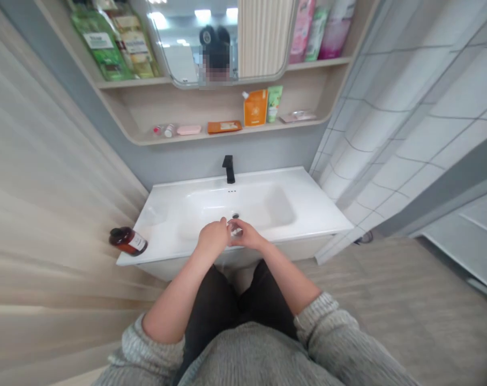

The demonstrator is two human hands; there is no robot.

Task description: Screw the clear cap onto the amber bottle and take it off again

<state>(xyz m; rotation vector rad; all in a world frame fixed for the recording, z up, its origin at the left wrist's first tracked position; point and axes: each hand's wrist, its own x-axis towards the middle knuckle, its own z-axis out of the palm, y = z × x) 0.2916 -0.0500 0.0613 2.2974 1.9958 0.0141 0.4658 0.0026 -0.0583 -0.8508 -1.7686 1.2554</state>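
Note:
Both hands meet above the front rim of the white sink [263, 206]. Between them is a small clear container [235, 231] with something white in or on it, too small to make out. My right hand [246, 235] wraps its fingers and thumb round the container from the right. On the other side, my left hand [214, 237] has its fingers closed at the container's left edge; whether it grips the container or a small piece by it is hidden.
A black faucet [229, 169] rises behind the basin. An amber bottle [128, 240] stands at the counter's left end. Above, a shelf [187, 140] holds an orange pouch [255, 108], a green tube [274, 104] and several small items, below a mirror [187, 48].

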